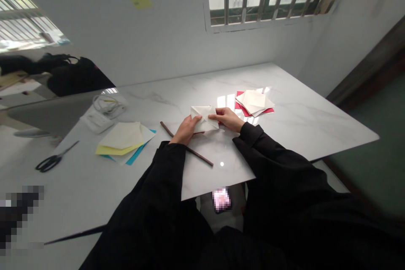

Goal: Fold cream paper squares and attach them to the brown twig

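Note:
A folded cream paper (pixel 202 114) lies on the white marble table (pixel 297 126) in front of me. My left hand (pixel 187 130) pinches its lower left edge, fingers closed on the paper. From the right, my right hand (pixel 228 119) presses and grips its right side. Both arms are in black sleeves. A thin brown stick (pixel 199 157) lies on the table under my left wrist, partly hidden by it.
A stack of cream, yellow and blue sheets (pixel 125 140) lies to the left. Cream and red sheets (pixel 255 103) lie to the right. Black scissors (pixel 52 160) rest far left, a white cable and charger (pixel 103 112) behind. A black bag (pixel 76 78) stands by the wall.

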The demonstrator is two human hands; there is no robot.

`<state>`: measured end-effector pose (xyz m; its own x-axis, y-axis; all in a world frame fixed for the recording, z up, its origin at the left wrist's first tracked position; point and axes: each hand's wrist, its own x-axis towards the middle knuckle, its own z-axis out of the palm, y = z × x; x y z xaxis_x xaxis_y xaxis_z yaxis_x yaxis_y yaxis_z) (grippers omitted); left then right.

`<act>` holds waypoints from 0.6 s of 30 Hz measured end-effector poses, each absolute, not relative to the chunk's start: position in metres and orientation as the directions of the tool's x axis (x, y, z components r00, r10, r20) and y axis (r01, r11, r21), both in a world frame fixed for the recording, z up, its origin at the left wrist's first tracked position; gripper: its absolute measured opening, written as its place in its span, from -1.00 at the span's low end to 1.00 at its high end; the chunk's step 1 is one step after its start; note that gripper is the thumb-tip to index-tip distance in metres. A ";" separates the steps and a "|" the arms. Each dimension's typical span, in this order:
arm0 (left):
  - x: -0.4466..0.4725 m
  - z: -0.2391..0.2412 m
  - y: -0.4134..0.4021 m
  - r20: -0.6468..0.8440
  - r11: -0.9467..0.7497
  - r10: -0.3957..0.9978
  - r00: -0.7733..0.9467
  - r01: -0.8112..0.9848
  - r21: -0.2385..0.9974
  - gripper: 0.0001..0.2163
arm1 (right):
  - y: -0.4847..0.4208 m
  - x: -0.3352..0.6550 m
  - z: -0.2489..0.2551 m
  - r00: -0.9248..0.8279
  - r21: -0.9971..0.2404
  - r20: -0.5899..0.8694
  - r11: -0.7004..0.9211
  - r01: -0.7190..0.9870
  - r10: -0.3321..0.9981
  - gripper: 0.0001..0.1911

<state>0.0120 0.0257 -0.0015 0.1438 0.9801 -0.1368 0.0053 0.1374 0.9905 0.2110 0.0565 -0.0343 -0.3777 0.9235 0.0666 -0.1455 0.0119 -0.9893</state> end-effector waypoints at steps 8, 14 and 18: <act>0.007 -0.003 0.028 -0.146 0.143 0.982 0.122 0.032 0.989 -0.68 | 0.053 0.211 -0.029 -0.353 -0.992 0.036 -0.010 -0.127 0.935 -0.61; 0.001 -0.010 0.034 -0.020 0.016 0.989 0.144 0.028 0.999 -0.57 | 0.052 0.211 -0.026 -0.373 -0.994 0.052 0.013 -0.107 0.926 -0.59; 0.001 -0.009 0.032 -0.013 0.006 0.990 0.142 0.046 0.999 -0.56 | 0.049 0.211 -0.021 -0.372 -0.998 0.064 0.048 -0.052 0.926 -0.58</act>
<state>0.0011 0.0318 -0.0085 0.1417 0.9898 -0.0128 0.0460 0.0063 0.9989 0.2111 0.0487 -0.0206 -0.3722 0.9260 0.0635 -0.0518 0.0476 -0.9975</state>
